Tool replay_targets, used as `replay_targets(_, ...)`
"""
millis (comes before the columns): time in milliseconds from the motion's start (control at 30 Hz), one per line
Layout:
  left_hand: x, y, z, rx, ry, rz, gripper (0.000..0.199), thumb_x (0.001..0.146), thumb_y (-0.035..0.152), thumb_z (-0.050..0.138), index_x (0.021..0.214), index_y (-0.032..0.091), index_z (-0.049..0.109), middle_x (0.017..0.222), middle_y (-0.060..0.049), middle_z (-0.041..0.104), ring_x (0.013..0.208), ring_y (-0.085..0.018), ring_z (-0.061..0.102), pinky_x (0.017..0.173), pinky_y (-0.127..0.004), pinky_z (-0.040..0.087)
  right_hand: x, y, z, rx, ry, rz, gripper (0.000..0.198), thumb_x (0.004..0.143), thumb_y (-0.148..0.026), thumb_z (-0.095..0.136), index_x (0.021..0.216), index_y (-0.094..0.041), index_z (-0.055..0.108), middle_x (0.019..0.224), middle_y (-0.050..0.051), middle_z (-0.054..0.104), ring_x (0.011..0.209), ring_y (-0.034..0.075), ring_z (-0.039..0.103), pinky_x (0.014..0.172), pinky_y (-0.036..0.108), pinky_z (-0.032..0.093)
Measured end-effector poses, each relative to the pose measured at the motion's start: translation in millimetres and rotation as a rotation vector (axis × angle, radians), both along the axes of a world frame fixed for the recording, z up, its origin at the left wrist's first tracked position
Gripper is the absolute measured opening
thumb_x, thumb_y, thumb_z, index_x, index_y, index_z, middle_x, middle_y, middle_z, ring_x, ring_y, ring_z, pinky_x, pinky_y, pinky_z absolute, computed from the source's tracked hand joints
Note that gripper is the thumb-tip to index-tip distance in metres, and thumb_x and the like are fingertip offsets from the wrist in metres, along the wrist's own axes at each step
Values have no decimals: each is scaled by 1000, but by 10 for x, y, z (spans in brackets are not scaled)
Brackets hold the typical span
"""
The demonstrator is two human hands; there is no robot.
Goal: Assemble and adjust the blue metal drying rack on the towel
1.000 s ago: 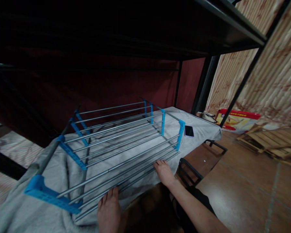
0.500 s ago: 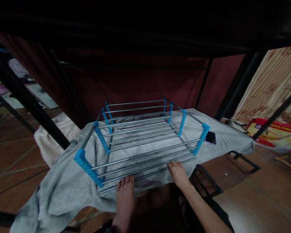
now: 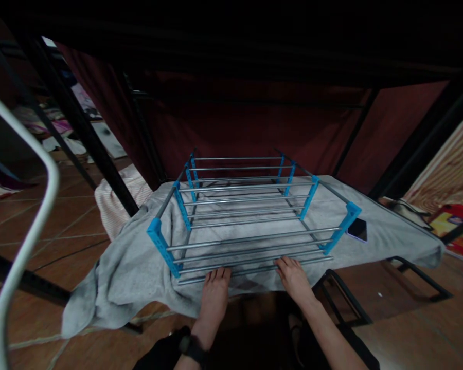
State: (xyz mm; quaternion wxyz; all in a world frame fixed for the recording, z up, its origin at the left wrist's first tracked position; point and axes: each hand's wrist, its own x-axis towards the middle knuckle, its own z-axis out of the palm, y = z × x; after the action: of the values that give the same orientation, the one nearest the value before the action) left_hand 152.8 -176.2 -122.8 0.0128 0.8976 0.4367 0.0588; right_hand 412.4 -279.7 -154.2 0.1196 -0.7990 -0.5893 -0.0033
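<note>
A rack of silvery metal tubes and blue plastic uprights (image 3: 310,198) lies on the grey blanket (image 3: 131,277). A loose metal rod (image 3: 254,271) lies along its near side, close to the blanket's front edge. My left hand (image 3: 216,290) has its fingers curled over the rod left of its middle. My right hand (image 3: 294,280) is closed over the same rod farther right, below the near right upright. My fingertips partly hide the rod, and the thumbs cannot be made out. On the left wrist is a dark watch (image 3: 193,350).
A phone (image 3: 357,229) lies on the blanket right of the rack. Dark metal posts (image 3: 75,121) and a low dark overhead surface frame the space. A white curved tube (image 3: 42,205) stands at left. A black metal frame (image 3: 347,298) is below right.
The view has swung left, so the rack, phone and hands appear farther right. The white curved tube has come into view. Both hands stay at the rod.
</note>
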Motion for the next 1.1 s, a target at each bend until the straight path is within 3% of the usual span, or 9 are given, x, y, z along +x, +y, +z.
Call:
replay_targets(367, -72, 52, 64, 7, -13, 71, 43, 96, 5, 33, 113, 18, 70, 110, -11, 73, 107, -27, 67, 97, -42, 46, 202, -28, -3, 30, 3, -20, 22, 97, -18, 52, 110, -24, 68, 112, 8, 70, 103, 23, 64, 95, 34, 41)
replay_targets(633, -157, 86, 78, 63, -10, 142, 42, 95, 5, 35, 113, 15, 71, 109, -15, 72, 112, -28, 64, 101, -45, 41, 221, -76, 39, 47, 9, -9, 25, 99, -19, 49, 113, -22, 69, 114, 9, 70, 106, 23, 64, 100, 35, 42)
replay_targets(900, -85, 17, 81, 44, -40, 89, 41, 93, 5, 38, 115, 16, 71, 110, -13, 73, 110, -27, 62, 102, -43, 41, 77, -58, 10, 26, 0, 68, 27, 100, -24, 49, 122, -25, 66, 116, 9, 68, 107, 24, 63, 97, 36, 44)
replay_targets(1100, -27, -21, 65, 66, -119, 24, 37, 94, 6, 40, 114, 15, 70, 108, -12, 72, 107, -27, 63, 106, -45, 42, -4, -65, 22, 65, 92, 144, 22, 101, -24, 47, 111, -25, 67, 111, 8, 67, 106, 24, 63, 95, 35, 48)
